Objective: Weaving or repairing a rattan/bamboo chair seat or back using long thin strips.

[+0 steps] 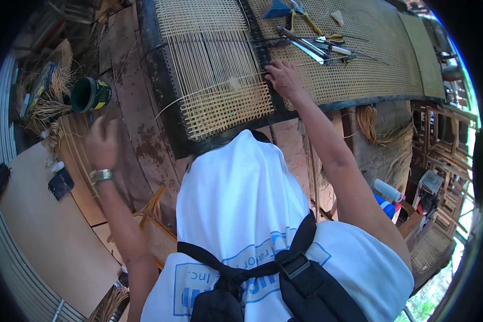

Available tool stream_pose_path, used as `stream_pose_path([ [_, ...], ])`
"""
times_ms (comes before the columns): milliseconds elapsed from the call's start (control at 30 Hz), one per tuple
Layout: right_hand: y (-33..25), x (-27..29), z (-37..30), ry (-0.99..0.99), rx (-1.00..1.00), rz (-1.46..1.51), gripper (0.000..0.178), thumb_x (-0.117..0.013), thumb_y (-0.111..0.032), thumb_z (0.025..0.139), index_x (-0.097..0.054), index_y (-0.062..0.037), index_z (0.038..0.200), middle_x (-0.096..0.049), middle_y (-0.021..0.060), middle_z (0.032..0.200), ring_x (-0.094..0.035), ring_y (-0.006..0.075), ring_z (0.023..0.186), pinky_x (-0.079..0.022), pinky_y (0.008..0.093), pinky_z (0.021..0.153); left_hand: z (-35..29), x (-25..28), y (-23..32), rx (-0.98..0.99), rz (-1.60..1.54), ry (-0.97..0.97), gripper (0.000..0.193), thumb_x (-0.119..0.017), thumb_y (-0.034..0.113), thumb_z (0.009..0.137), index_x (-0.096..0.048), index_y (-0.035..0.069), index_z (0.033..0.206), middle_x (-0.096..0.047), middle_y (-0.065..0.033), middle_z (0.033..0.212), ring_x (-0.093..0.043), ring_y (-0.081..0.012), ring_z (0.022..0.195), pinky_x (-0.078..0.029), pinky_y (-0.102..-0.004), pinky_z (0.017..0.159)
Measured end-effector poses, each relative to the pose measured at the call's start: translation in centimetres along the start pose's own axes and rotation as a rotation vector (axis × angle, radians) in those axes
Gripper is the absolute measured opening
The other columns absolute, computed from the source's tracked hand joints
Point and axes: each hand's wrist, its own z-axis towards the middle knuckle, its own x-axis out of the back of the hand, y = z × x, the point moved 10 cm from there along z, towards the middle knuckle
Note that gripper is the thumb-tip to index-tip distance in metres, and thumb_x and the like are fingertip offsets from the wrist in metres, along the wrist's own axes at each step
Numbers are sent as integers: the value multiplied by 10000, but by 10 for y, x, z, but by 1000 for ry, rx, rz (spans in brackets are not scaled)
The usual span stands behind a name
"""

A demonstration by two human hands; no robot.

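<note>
While the right hand point(285, 79) rests at the right edge of the half-woven cane panel point(228, 103) (fingers curled near a pale strand point(169, 105), can't tell if they pinch it), the left hand point(103, 145) is off to the panel's left, blurred, thumb and fingers parted, can't tell if it holds anything. Strand crosses the panel and passes its left edge; green bucket point(100, 93) left of panel, yellow-handled pliers point(309, 23) to its right, on more cane mesh point(359, 80)
</note>
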Motion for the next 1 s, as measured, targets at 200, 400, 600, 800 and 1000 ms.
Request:
stream_pose_path([
  [200, 6, -14, 3, -56, 39, 51, 182, -681, -194, 885, -627, -93, 1026, -630, 118, 1093, -582, 330, 1074, -431, 448, 934, -7, -110, 65, -74, -243, -65, 508, -642, 453, 960, -643, 8, 1205, -706, -203, 1126, -674, -346, 1071, -506, -414, 935],
  [400, 58, -39, 10, -409, -220, 426, 161, -633, -177, 914, -638, -48, 1009, -687, 217, 941, -656, 411, 927, -509, 501, 772, -20, -99, 73, 20, -198, -148, 497, -652, 502, 948, -678, 13, 866, -668, -75, 666, -630, -202, 602, -487, -333, 593],
  [600, 125, -5, -15, -516, -225, 65, 135, -608, -170, 900, -668, -68, 966, -697, 178, 913, -671, 386, 884, -515, 475, 738, -30, -86, 79, 179, -371, -39, 433, -742, 420, 911, -635, 24, 768, -538, 7, 594, -454, -68, 571, -379, -271, 529],
  [800, 106, -20, -33, -744, -236, -47, 206, -597, -200, 885, -684, -113, 1050, -725, 166, 993, -701, 375, 935, -559, 499, 740, -33, -69, 34, 159, -446, -7, 368, -734, 317, 939, -576, 65, 723, -479, 72, 662, -385, -31, 634, -324, -243, 556],
  [1000, 23, -55, -5, -669, -220, 5, 189, -599, -191, 886, -692, -117, 1033, -730, 158, 1000, -705, 364, 954, -573, 485, 771, -36, -11, -98, 220, -548, -61, 272, -710, 217, 965, -588, 105, 749, -432, 106, 685, -339, -8, 645, -259, -223, 550],
])
